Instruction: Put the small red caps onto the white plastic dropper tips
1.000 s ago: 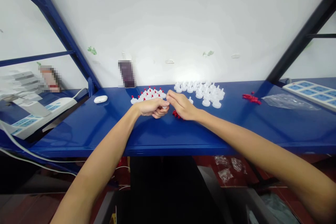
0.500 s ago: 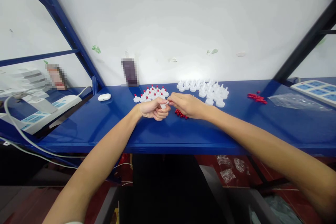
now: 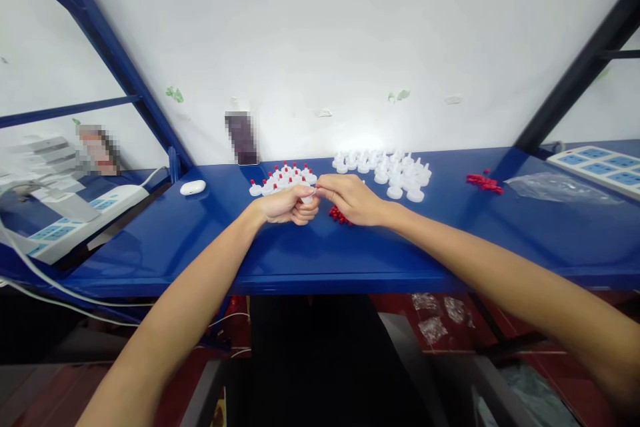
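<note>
My left hand point(image 3: 293, 205) is closed around a white nozzle cap point(image 3: 307, 199), its tip pointing toward my other hand. My right hand point(image 3: 355, 199) meets it from the right, thumb and finger pinched at that tip on a small red tip cap, which the fingers mostly cover. Beneath my right hand lies a pile of red tip caps point(image 3: 339, 215), partly hidden. White nozzle caps with red tips point(image 3: 284, 178) stand grouped behind my left hand. Behind and right of my right hand is a cluster of white nozzle caps without red tips point(image 3: 395, 173).
More red tip caps point(image 3: 485, 183) lie to the right, beside a clear plastic bag point(image 3: 555, 187). A white earbud case point(image 3: 193, 187) is at the left of the blue table point(image 3: 350, 260). A blurred phone point(image 3: 243, 138) leans on the wall. Power strips point(image 3: 605, 163) sit at both sides.
The whole view has shifted slightly. Both hands stay together at the nozzle tip; the red tip cap, glimpsed between the right fingers before, is now mostly covered.
</note>
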Tool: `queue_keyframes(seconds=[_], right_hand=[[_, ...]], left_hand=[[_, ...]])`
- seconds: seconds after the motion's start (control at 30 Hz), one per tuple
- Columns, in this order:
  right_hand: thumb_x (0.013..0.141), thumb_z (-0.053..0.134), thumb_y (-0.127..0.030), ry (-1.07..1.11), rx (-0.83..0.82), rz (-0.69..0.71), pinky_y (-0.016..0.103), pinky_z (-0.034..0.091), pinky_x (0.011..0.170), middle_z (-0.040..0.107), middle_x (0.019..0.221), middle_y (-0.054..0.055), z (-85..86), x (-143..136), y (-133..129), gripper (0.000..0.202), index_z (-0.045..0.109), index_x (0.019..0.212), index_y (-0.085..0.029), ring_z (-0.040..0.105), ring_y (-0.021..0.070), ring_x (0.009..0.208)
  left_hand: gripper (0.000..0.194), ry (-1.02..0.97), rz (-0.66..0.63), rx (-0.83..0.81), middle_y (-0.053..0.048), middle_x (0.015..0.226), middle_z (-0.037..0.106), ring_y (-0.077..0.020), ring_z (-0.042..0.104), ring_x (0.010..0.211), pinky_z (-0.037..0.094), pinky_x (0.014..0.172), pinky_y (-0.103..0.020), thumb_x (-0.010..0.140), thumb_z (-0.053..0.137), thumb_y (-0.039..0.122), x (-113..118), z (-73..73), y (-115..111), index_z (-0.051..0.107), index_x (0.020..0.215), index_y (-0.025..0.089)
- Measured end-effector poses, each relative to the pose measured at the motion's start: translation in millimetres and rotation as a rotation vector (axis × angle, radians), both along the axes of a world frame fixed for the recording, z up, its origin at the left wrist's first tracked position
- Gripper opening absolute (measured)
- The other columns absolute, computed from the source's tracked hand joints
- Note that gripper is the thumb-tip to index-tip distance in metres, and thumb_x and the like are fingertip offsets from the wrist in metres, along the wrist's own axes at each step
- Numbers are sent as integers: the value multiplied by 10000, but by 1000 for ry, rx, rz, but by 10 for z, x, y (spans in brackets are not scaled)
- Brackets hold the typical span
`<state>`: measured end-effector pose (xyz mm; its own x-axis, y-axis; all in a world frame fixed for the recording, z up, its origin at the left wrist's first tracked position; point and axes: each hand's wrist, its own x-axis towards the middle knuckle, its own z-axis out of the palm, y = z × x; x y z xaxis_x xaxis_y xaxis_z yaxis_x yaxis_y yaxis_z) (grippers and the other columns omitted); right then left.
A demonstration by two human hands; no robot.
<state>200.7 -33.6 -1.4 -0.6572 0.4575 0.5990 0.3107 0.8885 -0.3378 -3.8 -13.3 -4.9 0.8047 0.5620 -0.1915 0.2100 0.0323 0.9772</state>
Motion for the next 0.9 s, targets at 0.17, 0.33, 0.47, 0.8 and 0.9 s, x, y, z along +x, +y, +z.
queue_keyframes(seconds=[0.17, 0.33, 0.47, 0.8, 0.9], right_hand=[[1016, 368, -377, 23, -192, -87, 279, 313, 655, 463, 680, -21, 12, 14, 47, 322, 410, 740, -216, 420, 141, 644], [987, 369, -380, 92, -332, -165, 280, 309, 655, 439, 665, -26, -40, -28, 163, 328, 409, 710, -210, 420, 137, 654], [994, 308, -455, 191, -398, -263, 292, 270, 600, 342, 598, -33, -75, -97, 178, 425, 358, 646, -216, 353, 129, 589], [1042, 322, -371, 93, -83, -43, 296, 345, 682, 502, 727, 5, -8, -7, 63, 333, 428, 767, -214, 457, 148, 674], [1050, 336, -324, 115, 46, 9, 304, 374, 705, 523, 792, 26, -31, 3, 89, 273, 461, 834, -212, 471, 164, 728]], left_hand=[[509, 151, 168, 567, 47, 585, 316, -94, 290, 500, 264, 488, -255, 868, 553, 624, -27, 22, 45, 377, 641, 204], [311, 361, 402, 1369, -67, 960, 663, -193, 598, 818, 444, 728, -304, 965, 514, 430, 15, -51, 21, 596, 1109, 168], [389, 384, 528, 1617, -129, 1137, 663, -236, 630, 989, 466, 824, -329, 988, 480, 363, 66, -115, 9, 537, 1320, 167], [503, 37, 390, 907, 23, 562, 377, -119, 353, 537, 305, 551, -270, 923, 420, 591, 124, -29, -4, 411, 614, 194], [581, -118, 239, 360, 36, 481, 252, -102, 240, 447, 226, 473, -268, 902, 332, 659, 158, 4, -40, 313, 525, 217]])
